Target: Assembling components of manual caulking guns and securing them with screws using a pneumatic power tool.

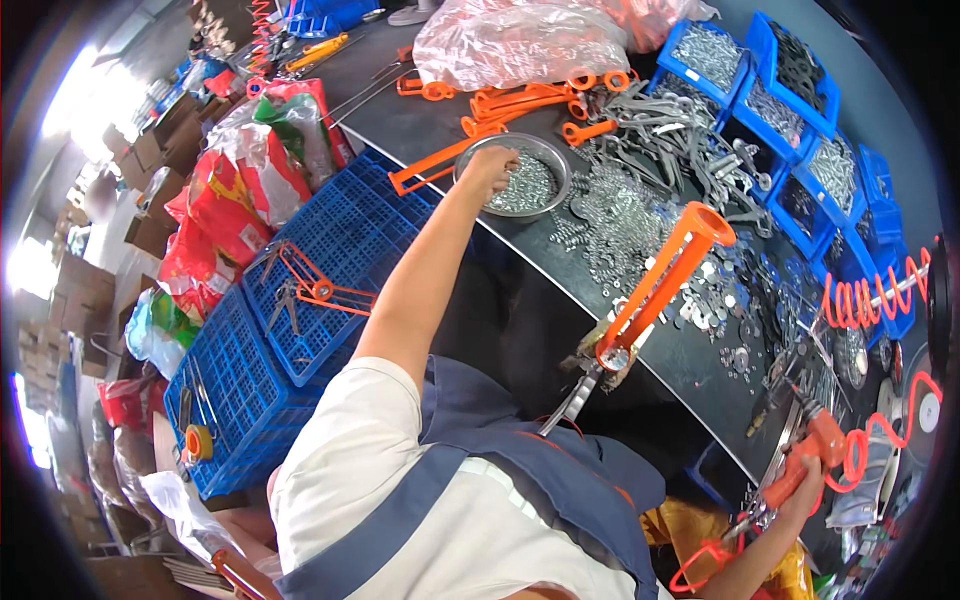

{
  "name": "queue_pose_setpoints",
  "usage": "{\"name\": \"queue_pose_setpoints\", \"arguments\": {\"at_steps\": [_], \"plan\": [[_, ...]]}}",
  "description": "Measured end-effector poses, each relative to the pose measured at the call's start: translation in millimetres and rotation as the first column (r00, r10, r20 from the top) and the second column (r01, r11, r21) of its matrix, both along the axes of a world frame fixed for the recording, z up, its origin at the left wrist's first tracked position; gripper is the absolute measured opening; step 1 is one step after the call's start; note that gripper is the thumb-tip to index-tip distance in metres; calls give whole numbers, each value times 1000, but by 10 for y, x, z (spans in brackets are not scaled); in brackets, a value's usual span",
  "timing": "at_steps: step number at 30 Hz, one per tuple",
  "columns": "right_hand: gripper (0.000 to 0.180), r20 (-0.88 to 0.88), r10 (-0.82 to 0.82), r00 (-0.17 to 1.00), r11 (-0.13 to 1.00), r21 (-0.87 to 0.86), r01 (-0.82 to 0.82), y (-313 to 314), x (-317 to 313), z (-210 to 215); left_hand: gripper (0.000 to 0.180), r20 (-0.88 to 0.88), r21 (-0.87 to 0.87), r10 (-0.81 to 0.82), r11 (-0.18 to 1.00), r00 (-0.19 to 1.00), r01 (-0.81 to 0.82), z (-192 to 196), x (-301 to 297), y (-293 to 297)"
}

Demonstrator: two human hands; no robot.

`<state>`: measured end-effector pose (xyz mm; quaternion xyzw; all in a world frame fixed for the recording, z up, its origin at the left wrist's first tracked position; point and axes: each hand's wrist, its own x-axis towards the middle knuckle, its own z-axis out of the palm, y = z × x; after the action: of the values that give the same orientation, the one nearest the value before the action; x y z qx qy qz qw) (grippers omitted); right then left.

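At the far left, beside the dark surface [520,290], two blue plastic crates [330,260] sit stacked, with an orange-and-metal frame part [310,285] lying on the upper one and a roll of orange tape [198,441] on the lower. Your left hand [490,165] reaches out over the rim of the round metal bowl [515,180], fingers curled down into the small silver washers it holds; whether they pinch any you cannot tell from this view. Right of the bowl, a heap of metal brackets and loose washers [650,190] spreads across the surface. Nearer you, an orange caulking gun frame [655,285] stands tilted at the surface's edge. Blue bins [800,130] of hardware line the far right side. Your right hand [805,485] is wrapped around the grip of an orange pneumatic screwdriver [815,445], fed by an orange coiled hose [870,300].
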<state>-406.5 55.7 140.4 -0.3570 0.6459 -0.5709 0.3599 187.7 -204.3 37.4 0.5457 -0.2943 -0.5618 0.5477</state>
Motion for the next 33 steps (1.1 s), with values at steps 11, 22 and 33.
{"name": "queue_pose_setpoints", "arguments": {"at_steps": [11, 22, 33], "plan": [[64, 557, 417, 718, 873, -24, -488, 199, 1055, -160, 13, -320, -151, -83, 988, 944, 35, 67, 123, 117], [55, 669, 596, 444, 705, -172, -688, 195, 1333, -200, 11, -782, -283, -263, 958, 565, 54, 141, -285, 733], [41, 442, 722, 532, 626, -90, -775, 95, 1723, -54, 18, -793, -73, -305, 907, 527, 415, 201, -1502, 2250]]}}
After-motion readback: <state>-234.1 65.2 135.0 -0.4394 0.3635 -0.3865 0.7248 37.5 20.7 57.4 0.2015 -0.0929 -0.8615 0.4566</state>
